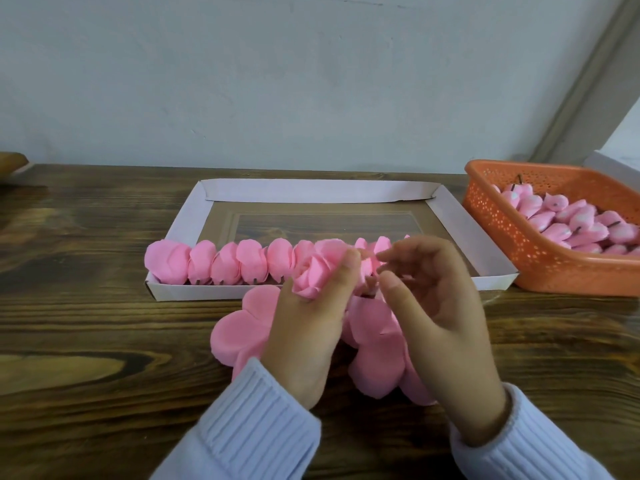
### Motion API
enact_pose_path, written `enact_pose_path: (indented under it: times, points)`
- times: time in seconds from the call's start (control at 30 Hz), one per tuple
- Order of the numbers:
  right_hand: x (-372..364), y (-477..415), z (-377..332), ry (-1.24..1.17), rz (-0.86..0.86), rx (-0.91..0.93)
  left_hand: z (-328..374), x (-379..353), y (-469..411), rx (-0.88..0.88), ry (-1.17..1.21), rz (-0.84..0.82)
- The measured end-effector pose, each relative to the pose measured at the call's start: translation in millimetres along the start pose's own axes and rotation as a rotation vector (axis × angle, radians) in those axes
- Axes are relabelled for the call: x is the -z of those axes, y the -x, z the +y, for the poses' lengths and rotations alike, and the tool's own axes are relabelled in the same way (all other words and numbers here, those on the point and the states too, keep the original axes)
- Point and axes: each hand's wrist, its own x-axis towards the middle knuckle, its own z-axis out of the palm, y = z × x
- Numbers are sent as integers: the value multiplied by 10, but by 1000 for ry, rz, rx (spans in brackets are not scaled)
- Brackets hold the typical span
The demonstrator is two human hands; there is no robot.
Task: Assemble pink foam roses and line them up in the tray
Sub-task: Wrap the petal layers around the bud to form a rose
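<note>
A shallow white cardboard tray (311, 192) lies on the wooden table with a row of several finished pink foam roses (221, 263) along its near wall. My left hand (308, 327) grips a pink rose (313, 271) just in front of that wall, fingers curled round its petals. My right hand (436, 306) hovers beside it with relaxed, slightly bent fingers, its fingertips close to the rose. Under both hands lies a stack of loose pink foam petal sheets (239, 332), partly hidden.
An orange perforated basket (519, 244) at the right holds several pink rose buds with dark stems. A wooden object (10, 164) sits at the far left edge. A grey wall stands behind the table.
</note>
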Motion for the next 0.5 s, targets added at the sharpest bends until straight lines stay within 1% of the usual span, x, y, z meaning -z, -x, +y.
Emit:
enact_pose_path:
  times: [0.03, 0.1, 0.17, 0.23, 0.33, 0.43, 0.5]
  points:
    - [-9, 1, 13, 13, -42, -51, 7, 5, -12, 28, 43, 14]
    - [-4, 4, 42, 126, -129, -99, 14, 8, -29, 80, 114, 10]
    - [13, 6, 59, 271, -209, -79, 26, 14, -34, 107, 141, 17]
    - [29, 5, 63, 342, -252, -53, 21, 28, -54, 89, 140, 46]
    - [27, 13, 60, 375, -203, -16, 9, 31, -75, 71, 115, 94]
    - [5, 30, 18, 408, -103, 107, 17, 28, -53, 36, 40, 160]
    - [-11, 56, -17, 406, -63, 194, 26, 7, -30, -5, -13, 169]
